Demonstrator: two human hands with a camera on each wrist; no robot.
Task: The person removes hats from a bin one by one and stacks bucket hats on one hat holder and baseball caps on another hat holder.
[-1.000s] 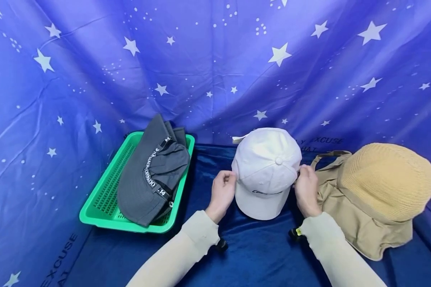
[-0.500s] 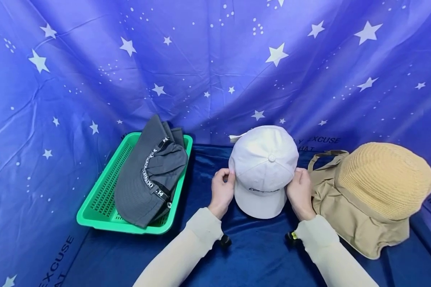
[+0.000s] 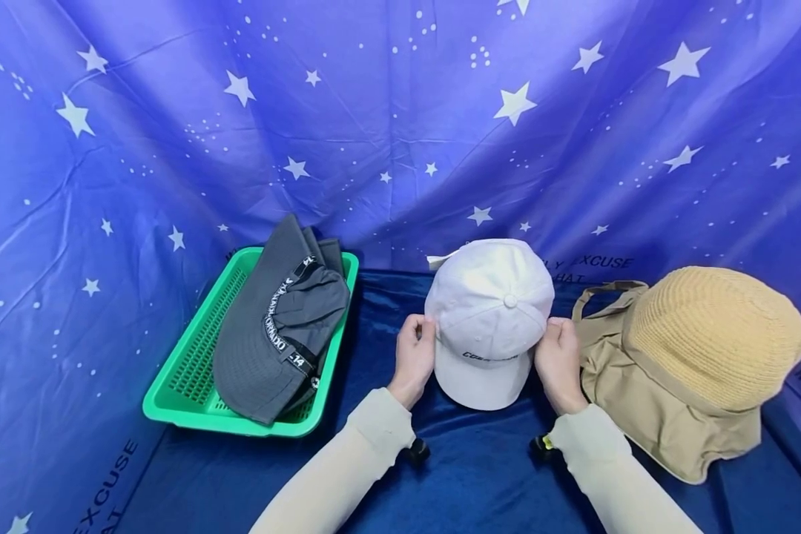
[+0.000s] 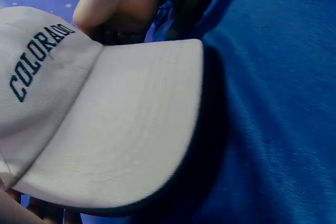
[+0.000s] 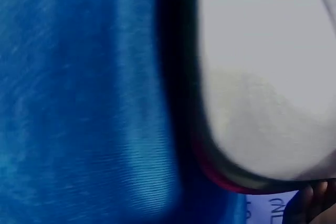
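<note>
A white baseball cap (image 3: 490, 311) stands crown up in the middle of the head view, its brim toward me. My left hand (image 3: 414, 362) pinches its lower edge on the left, where crown meets brim. On the opposite side my right hand (image 3: 558, 365) pinches the edge between thumb and fingers. Dark "COLORADO" lettering (image 4: 39, 56) shows on the front panel in the left wrist view. In the right wrist view, the pale brim (image 5: 257, 93) fills the right side, with fingers (image 5: 315, 203) below it. The fingers under the cap's edge are mostly hidden.
Left of the cap, a green plastic basket (image 3: 193, 415) holds dark grey caps (image 3: 260, 356) stacked on their sides. A straw-crowned sun hat (image 3: 714, 341) with a khaki fabric brim lies close to my right hand. Blue cloth (image 3: 474, 482) covers the surface; a starry curtain (image 3: 387, 111) hangs behind.
My right hand has moved in from slightly farther right and now holds the cap's edge more closely. The cap tips slightly in the hands. The basket and sun hat stay in place.
</note>
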